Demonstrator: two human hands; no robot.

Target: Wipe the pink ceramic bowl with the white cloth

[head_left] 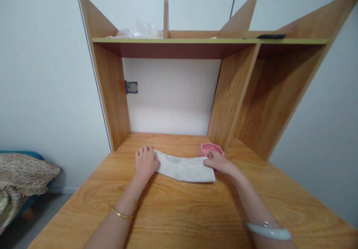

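Observation:
A long, pale grey-white folded cloth (181, 169) stretches between my two hands above the wooden desk. At its left end my left hand (145, 160) has its fingers curled over the edge, closed on it. My right hand (219, 162) pinches the upper right corner between thumb and fingers. Just behind the right hand stands a pink bowl-like dish (211, 148) with a wavy rim; the cloth and hand hide its lower front. Whether the cloth's lower edge touches the desk I cannot tell.
The wooden desk (173, 211) carries a shelf unit (173, 44) at its back. Crumpled clear plastic (142, 31) and a flat dark object (271, 36) lie on the upper shelf. An open wall socket box (132, 87) shows behind. At left is a patterned throw (25, 172) over blue furniture.

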